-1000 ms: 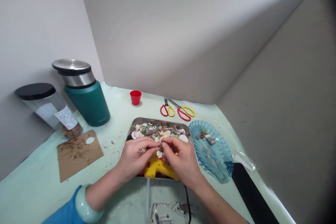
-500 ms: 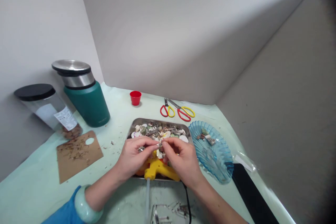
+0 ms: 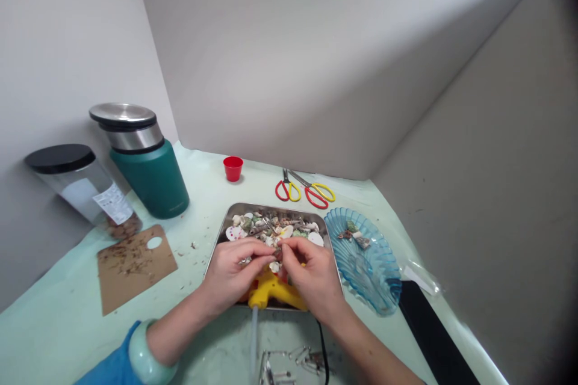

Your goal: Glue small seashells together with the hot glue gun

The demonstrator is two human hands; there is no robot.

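You can read no text here: the print on the white label of your black-lidded jar is too small and blurred to decipher.

at lower centre of the frame sits a tray, shells filling its far part, a glue gun at its near edge. above it, a small piece lies between the left hand and right hand. behind: a cup, scissors right of it. right: a dish beside the tray. left: a jar, then a bottle, a board before them.
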